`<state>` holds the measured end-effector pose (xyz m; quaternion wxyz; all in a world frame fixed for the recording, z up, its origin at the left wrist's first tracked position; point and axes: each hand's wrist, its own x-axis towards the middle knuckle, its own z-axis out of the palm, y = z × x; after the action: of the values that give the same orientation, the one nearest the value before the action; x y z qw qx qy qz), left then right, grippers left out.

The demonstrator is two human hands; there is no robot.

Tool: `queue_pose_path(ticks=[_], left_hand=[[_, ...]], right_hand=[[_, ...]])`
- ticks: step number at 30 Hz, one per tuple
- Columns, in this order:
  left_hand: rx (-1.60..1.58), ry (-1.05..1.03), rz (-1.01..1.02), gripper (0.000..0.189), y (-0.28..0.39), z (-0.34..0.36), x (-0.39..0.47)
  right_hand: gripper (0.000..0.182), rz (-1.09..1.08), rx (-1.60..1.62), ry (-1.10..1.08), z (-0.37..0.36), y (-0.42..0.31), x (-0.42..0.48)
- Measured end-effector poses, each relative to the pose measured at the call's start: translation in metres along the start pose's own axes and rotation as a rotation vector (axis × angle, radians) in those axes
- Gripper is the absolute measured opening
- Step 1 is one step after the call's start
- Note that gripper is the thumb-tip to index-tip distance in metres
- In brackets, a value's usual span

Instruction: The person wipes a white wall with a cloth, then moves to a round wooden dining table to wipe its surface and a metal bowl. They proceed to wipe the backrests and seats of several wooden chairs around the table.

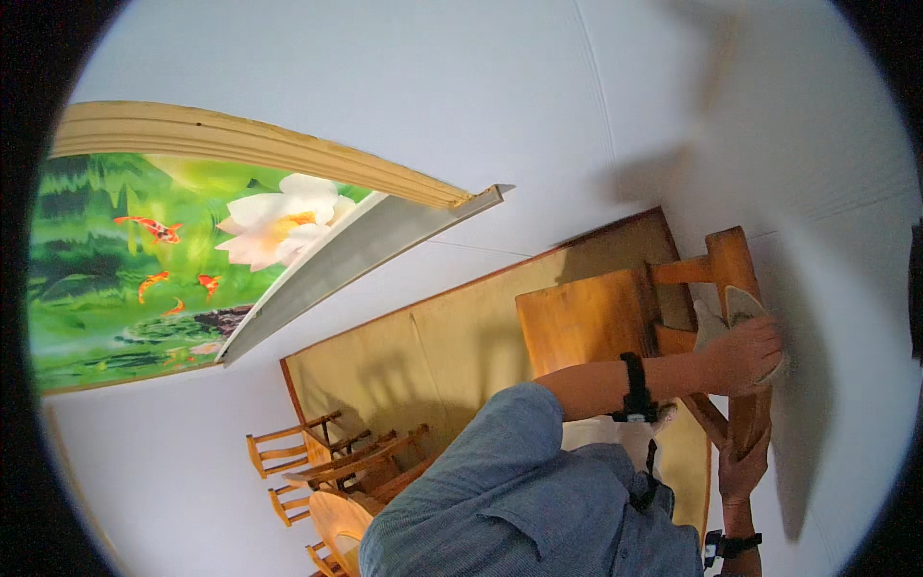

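My left hand presses a pale beige cloth against the top of a wooden chair's backrest, its fingers bent over the cloth. Further down the same backrest, my right hand grips the wood near its lower end in the picture. The flat orange-brown seat of the wooden chair lies left of the backrest, partly behind my left forearm. Black straps with small devices circle both wrists. Part of the backrest is hidden under my left hand and the cloth.
Several wooden chairs stand at the lower left, beside a rounded wooden top. A brown-edged tan panel stretches behind them. A framed lotus-and-koi picture and a grey ledge occupy the upper left.
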<state>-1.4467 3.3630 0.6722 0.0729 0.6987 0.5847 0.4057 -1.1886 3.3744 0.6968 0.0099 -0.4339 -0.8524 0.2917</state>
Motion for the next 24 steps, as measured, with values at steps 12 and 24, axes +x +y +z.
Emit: queue_pose_path(ticks=[12,24], left_hand=[[-0.448,0.167,-0.492,0.045,0.007,-0.103,-0.038],[0.889,0.602,-1.384,0.049,0.007,-0.340,-0.173]], right_hand=[[0.083,-0.054,-0.060,-0.008,-0.003,-0.004,0.001],[0.078,-0.174,-0.107,0.054,0.003,0.008,0.002]])
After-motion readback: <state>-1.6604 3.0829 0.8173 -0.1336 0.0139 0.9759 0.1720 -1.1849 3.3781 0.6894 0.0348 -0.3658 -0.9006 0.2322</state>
